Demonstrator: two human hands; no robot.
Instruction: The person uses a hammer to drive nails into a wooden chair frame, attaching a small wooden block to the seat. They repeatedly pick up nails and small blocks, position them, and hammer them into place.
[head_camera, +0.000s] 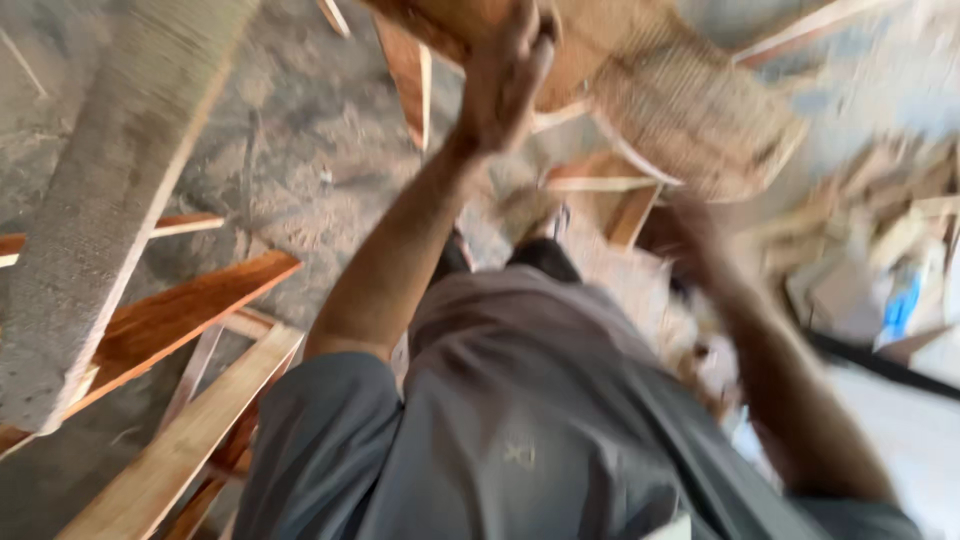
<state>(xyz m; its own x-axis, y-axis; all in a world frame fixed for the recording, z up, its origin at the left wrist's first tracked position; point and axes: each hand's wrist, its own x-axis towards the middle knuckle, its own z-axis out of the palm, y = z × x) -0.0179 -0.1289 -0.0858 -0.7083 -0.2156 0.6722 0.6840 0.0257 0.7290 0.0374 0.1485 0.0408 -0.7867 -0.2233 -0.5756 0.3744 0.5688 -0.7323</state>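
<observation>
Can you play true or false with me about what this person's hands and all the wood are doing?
1. The left hand is gripping the edge of a big brown wooden board held up high. True.
2. The right hand is sharp and easy to see. False: it is blurred, and its grip cannot be made out.
3. The person wears a bright red shirt. False: the short-sleeved shirt is grey.
4. Reddish-brown wooden planks lie on the dusty grey floor at the left. True.
5. The rough grey beam at the left lies flat under the planks. False: it slants across the view above them.
</observation>
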